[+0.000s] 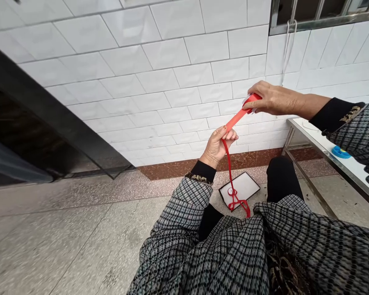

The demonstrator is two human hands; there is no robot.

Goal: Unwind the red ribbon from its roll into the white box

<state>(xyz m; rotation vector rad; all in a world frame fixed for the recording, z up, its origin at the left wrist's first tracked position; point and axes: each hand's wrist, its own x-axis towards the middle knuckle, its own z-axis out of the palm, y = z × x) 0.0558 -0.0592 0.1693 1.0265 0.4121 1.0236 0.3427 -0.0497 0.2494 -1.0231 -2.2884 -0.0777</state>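
Observation:
A red ribbon (235,118) is stretched between my two hands in front of the tiled wall. My right hand (266,98), higher up, is closed around the ribbon's roll (252,98). Lower and to the left, my left hand (218,143) pinches the ribbon between thumb and fingers. From there a narrow, folded-looking length hangs down to a white, dark-edged tray or box lid (246,186) on the floor. Loose red loops (241,203) lie on and over its near edge.
A metal-framed table (326,157) with a white top stands on the right, carrying a blue round object (340,152). A dark doorway (33,123) is at the left. Window bars (320,10) and a hanging white cord (285,53) are at the upper right.

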